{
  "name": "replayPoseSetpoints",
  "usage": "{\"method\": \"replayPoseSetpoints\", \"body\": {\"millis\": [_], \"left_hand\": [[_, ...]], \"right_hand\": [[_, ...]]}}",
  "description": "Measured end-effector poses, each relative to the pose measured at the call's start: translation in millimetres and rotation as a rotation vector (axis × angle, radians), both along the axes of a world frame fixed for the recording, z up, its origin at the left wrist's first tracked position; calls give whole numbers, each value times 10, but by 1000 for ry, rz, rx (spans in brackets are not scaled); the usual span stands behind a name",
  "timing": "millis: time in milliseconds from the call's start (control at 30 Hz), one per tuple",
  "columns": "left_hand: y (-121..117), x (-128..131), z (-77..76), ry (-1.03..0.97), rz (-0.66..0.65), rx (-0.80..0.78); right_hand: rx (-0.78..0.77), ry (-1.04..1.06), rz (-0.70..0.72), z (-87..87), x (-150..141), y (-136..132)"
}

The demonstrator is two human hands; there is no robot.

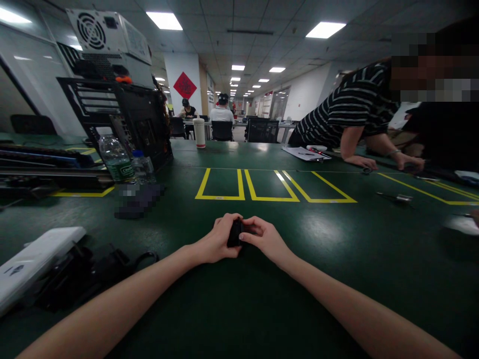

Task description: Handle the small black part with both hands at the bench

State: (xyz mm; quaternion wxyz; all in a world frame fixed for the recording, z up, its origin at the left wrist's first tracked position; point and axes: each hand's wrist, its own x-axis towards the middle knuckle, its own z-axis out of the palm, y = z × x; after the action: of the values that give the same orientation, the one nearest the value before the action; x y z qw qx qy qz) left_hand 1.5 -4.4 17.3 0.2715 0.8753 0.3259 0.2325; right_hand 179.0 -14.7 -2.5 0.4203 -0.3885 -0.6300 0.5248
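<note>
A small black boxy object (234, 234) is held between both hands above the dark green tabletop (262, 304); its exact kind I cannot make out. The fingers of my left hand (220, 238) wrap round its left side, with the thumb low. From the other side, my right hand (264, 237) pinches its right edge between thumb and fingers. Part of the object is hidden behind the fingers. Past the hands, yellow tape outlines (220, 198) mark the tabletop.
At the left stand a plastic water bottle (117, 157), a black computer case (138, 119), a white box (37, 259) and black cabled gear (86, 271). A white tumbler (200, 133) and clipboard (305, 153) lie farther back. A person in a striped shirt (348, 102) leans over the right side.
</note>
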Motion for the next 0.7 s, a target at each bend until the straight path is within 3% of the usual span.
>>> {"method": "replayPoseSetpoints", "body": {"millis": [333, 567, 700], "left_hand": [[-5, 7, -13, 0, 21, -2], [11, 17, -39, 16, 10, 36], [13, 18, -45, 16, 7, 65]], "right_hand": [[-58, -29, -68, 35, -22, -94], [-60, -37, -43, -24, 3, -27], [-55, -29, 45, -22, 29, -15]]}}
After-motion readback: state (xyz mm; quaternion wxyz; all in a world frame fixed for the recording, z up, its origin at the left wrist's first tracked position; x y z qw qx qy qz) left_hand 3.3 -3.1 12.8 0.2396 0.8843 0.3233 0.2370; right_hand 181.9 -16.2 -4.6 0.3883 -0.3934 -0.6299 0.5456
